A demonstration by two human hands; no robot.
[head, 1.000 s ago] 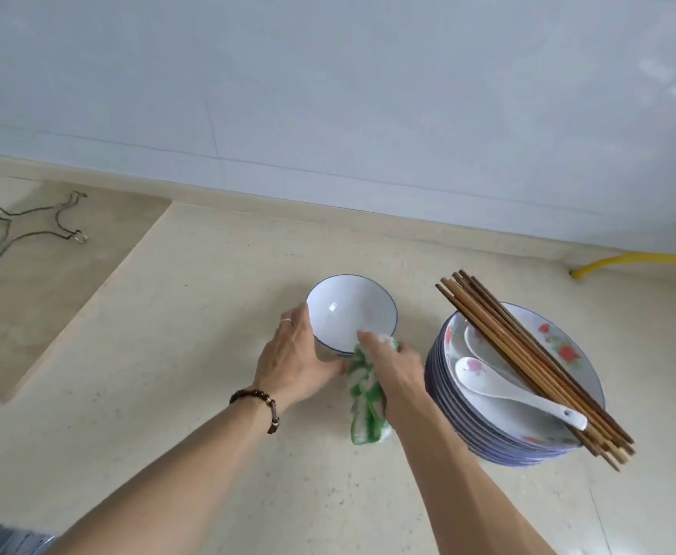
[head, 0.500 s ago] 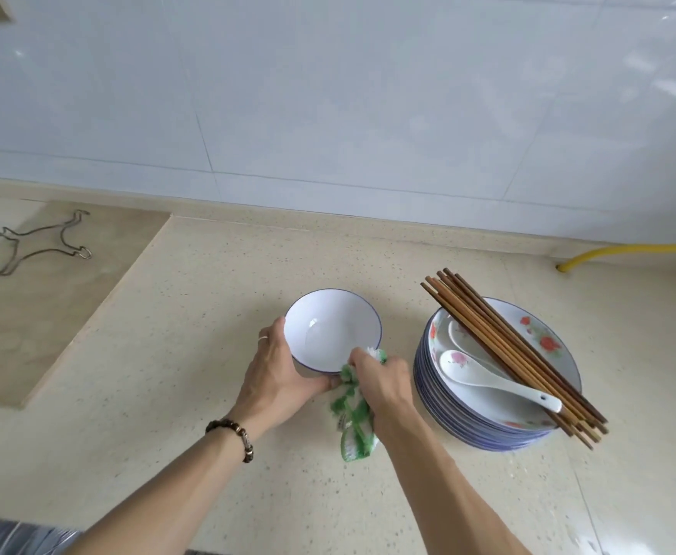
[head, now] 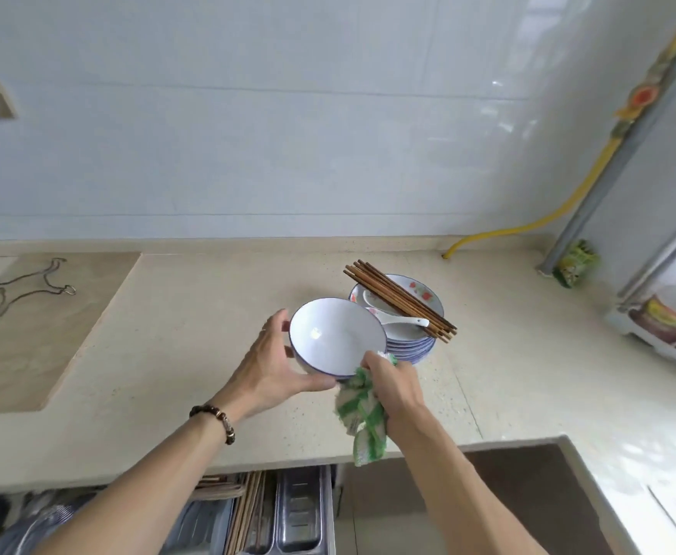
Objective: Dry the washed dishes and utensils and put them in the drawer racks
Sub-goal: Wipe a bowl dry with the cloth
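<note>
On the far left of the pale speckled stone worktop [head: 192, 354], one bent wire trivet [head: 24, 288] lies on a smoother beige inset. Below the worktop's front edge, an open drawer [head: 300, 510] is seen, with perforated metal racks and a bundle of wooden sticks; its contents are blurred. One left hand [head: 274, 368], a dark bead bracelet [head: 214, 420] on its wrist, is curled round the outer wall of one round white bowl [head: 336, 338] with a thin blue rim, which is held tilted above the worktop. One right hand [head: 394, 384] is closed on one green-and-white checked cloth [head: 362, 414], pressed against the bowl's near rim. Just behind the bowl stands one stack of blue-edged plates [head: 412, 346]; their number cannot be told. The top plate bears red flowers. On it lie one white ceramic spoon [head: 398, 320] and a bunch of brown wooden chopsticks [head: 400, 300], too close together to count. One yellow hose [head: 528, 226] runs up the tiled wall on the right.
</note>
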